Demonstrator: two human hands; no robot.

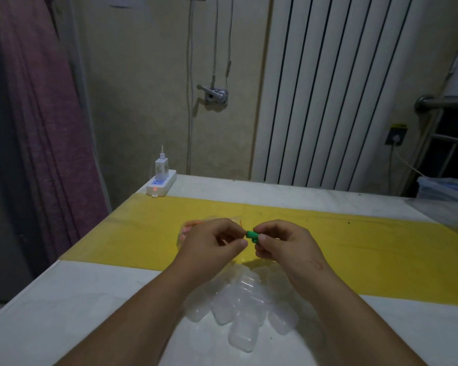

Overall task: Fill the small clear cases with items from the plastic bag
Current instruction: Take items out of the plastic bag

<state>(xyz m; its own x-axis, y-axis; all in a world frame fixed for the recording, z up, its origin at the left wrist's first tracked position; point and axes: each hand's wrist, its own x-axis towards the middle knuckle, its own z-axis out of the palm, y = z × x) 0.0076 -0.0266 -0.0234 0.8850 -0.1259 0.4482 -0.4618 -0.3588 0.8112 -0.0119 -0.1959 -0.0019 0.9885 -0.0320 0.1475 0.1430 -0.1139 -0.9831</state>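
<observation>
Pinching one green item [252, 235], both hands' fingers [259, 229] hover above roughly six clear cases [242, 307].

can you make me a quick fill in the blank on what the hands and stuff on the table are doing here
1. The right hand pinches a small ____ item.
2. The clear cases lie in a pile on the ____ part of the table, near the person.
3. The plastic bag lies on the ____ strip, partly behind the left hand.
4. A white ____ is plugged into the power strip.

Missing words: green; white; yellow; charger
</observation>
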